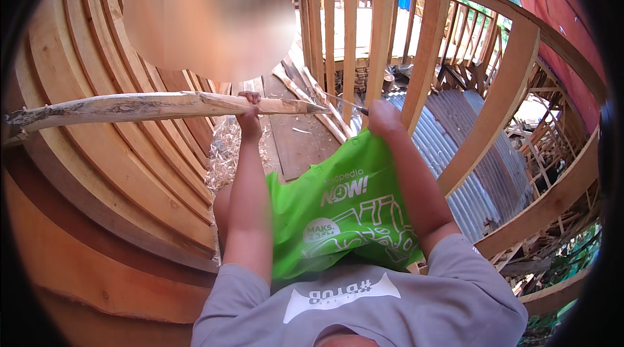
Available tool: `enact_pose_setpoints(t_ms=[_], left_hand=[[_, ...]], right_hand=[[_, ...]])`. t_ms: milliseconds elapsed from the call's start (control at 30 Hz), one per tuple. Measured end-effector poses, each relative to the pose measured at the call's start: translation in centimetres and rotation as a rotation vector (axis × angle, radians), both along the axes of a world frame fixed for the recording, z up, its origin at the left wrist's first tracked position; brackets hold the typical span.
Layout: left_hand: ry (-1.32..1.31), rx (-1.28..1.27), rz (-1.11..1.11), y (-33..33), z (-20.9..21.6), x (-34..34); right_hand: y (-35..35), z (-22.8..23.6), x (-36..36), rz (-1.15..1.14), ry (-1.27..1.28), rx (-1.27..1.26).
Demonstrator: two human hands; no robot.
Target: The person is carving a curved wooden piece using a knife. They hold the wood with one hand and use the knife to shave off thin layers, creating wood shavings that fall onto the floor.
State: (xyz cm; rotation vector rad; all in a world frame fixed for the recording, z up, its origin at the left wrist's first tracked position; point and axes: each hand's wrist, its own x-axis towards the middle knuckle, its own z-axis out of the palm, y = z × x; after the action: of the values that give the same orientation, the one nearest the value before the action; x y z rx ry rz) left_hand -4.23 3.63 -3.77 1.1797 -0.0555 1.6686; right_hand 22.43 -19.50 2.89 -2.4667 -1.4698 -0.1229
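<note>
A long, partly peeled wooden pole (156, 105) reaches in from the left, dark bark still showing on parts of it. My left hand (249, 115) is wrapped round it not far from its narrowed right end. In my right hand (385, 118) is a knife (344, 101), its dark handle mostly hidden by my fingers. The thin blade points left, close to the pole's tip; whether it touches the wood I cannot tell. A green bag (338, 191) is spread over my lap, below both hands.
Peeled poles (305, 94) lie on the plank floor (286, 152) ahead, with pale wood shavings (227, 152) at the left. A plank wall (130, 171) rises on my left. A wooden railing (426, 54) curves round my right, corrugated metal sheets (455, 152) beyond it.
</note>
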Motion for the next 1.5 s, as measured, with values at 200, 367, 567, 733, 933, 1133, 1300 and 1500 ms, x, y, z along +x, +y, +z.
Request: enact_pose_setpoints(t_ms=[200, 367, 567, 733, 933, 1133, 1300, 1500], left_hand=[[-0.12, -0.127, 0.136, -0.9, 0.7, 1.4], [-0.147, -0.209, 0.23, -1.1, 1.1, 2.1], [-0.175, -0.272, 0.306, -1.7, 1.3, 2.1], [-0.227, -0.33, 0.338, -2.1, 1.5, 2.8], [-0.215, -0.245, 0.355, -2.5, 1.7, 3.0], [-0.187, -0.181, 0.265, -2.2, 1.9, 1.8], [-0.143, -0.179, 0.263, -2.7, 1.6, 2.0], [-0.013, -0.052, 0.193, -3.3, 2.3, 0.8]], right_hand=[[0.2, 4.9, 2.2, -0.063, -0.162, -0.019], [3.6, 5.6, 3.2, -0.091, -0.229, -0.283], [9.0, 10.9, 0.3, 0.203, 0.214, -0.096], [14.7, 9.5, 0.3, 0.256, 0.737, 0.237], [15.7, -0.7, 2.9, 0.345, 0.959, 0.506], [17.1, -7.4, 3.6, 0.304, 1.024, 0.431], [17.0, -8.8, 2.8, 0.301, 0.941, 0.304], [17.4, -7.7, 2.7, 0.366, 0.882, 0.164]])
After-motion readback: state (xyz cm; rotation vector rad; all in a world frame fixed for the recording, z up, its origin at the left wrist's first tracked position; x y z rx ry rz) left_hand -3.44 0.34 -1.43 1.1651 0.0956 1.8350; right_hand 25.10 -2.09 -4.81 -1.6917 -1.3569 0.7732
